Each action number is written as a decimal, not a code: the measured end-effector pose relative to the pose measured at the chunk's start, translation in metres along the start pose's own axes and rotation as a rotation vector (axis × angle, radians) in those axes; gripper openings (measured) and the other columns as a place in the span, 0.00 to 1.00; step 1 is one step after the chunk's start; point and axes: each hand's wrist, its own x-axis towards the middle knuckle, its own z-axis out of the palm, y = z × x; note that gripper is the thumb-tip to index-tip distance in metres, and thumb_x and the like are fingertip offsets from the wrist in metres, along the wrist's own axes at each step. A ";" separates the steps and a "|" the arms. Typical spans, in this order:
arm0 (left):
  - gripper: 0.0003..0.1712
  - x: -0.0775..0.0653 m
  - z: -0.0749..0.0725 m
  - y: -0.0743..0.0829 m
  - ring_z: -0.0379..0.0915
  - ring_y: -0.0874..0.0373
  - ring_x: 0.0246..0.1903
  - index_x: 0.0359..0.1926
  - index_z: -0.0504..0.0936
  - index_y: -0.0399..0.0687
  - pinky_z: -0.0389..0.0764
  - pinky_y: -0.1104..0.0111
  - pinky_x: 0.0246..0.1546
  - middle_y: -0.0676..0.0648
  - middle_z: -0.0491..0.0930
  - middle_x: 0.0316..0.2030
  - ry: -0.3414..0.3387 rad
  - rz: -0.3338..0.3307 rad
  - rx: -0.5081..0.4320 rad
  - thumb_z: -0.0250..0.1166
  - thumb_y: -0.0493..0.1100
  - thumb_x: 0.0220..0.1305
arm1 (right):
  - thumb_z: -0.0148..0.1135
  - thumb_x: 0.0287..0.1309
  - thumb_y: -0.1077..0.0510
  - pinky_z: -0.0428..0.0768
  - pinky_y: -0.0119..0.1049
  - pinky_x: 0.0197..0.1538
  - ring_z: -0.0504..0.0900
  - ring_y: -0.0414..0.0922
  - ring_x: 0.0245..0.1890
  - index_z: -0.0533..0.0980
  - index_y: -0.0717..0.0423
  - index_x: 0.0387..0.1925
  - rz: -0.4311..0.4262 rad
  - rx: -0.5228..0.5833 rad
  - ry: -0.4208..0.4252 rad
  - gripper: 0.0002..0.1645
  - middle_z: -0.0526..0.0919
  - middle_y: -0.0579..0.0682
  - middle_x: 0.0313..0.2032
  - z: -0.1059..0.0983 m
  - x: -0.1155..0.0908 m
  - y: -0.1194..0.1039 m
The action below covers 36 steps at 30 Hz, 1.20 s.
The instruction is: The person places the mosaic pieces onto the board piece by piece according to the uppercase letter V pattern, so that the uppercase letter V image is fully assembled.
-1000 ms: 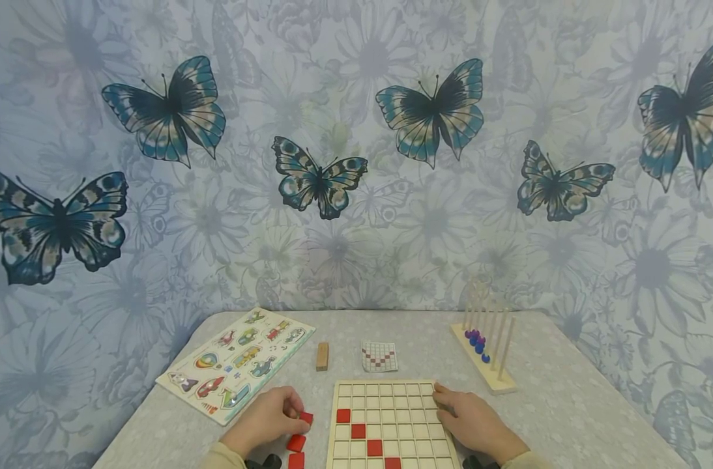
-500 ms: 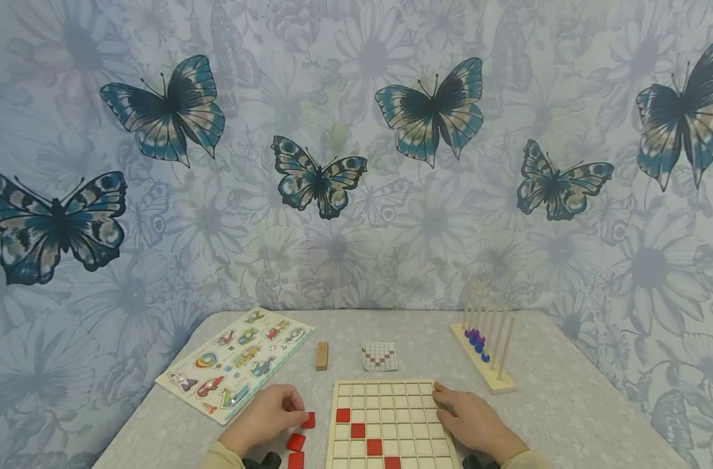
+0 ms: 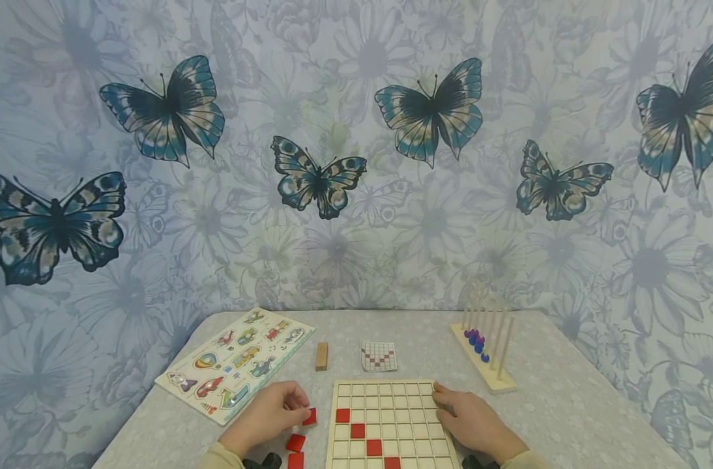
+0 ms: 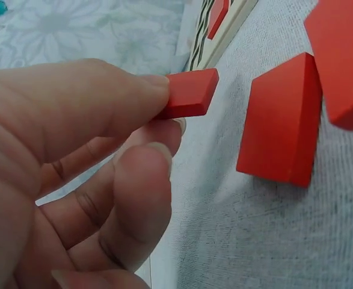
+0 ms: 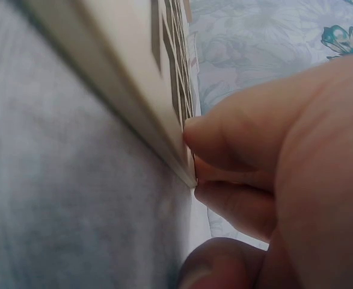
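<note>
My left hand [image 3: 268, 415] pinches a red square tile [image 4: 191, 92] between thumb and fingers, just left of the wooden grid board [image 3: 331, 449]. In the left wrist view that tile is raised off the cloth. Two more red tiles lie below it, the nearer one [image 3: 296, 443] tilted. Several red tiles sit in the board's cells on a diagonal, one of them [image 3: 374, 447] near the middle. My right hand [image 3: 474, 420] holds the board's right edge, thumb on the rim and fingers along the side. The board's near end is cut off by the frame.
A picture puzzle board [image 3: 257, 374] lies at the left. Behind the grid are a small wooden block [image 3: 322, 356] and a pattern card [image 3: 378, 357] with a V of red squares. At the right stands a peg rack [image 3: 500, 384] with blue and purple beads.
My left hand has shifted the red tile slightly to the right and turned it a little between its fingers. My right hand stays at the board's edge.
</note>
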 end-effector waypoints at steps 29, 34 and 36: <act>0.03 -0.003 0.065 0.051 0.72 0.67 0.25 0.39 0.86 0.48 0.74 0.74 0.28 0.54 0.85 0.34 -0.095 0.146 -0.222 0.68 0.42 0.69 | 0.63 0.70 0.53 0.74 0.62 0.63 0.78 0.62 0.64 0.78 0.63 0.63 0.005 -0.011 0.000 0.26 0.75 0.60 0.68 0.002 0.001 0.000; 0.02 -0.005 0.079 0.064 0.69 0.68 0.22 0.39 0.86 0.49 0.72 0.74 0.26 0.54 0.84 0.33 -0.091 0.136 -0.274 0.68 0.42 0.69 | 0.63 0.69 0.52 0.74 0.61 0.63 0.79 0.62 0.64 0.79 0.62 0.63 0.003 -0.025 0.012 0.26 0.76 0.59 0.68 0.003 0.001 0.002; 0.01 -0.005 0.086 0.070 0.71 0.67 0.23 0.39 0.86 0.52 0.74 0.73 0.28 0.55 0.84 0.32 -0.092 0.120 -0.281 0.68 0.41 0.69 | 0.63 0.69 0.53 0.74 0.61 0.63 0.79 0.62 0.64 0.79 0.63 0.62 0.002 -0.027 0.015 0.26 0.76 0.59 0.68 0.003 0.001 0.002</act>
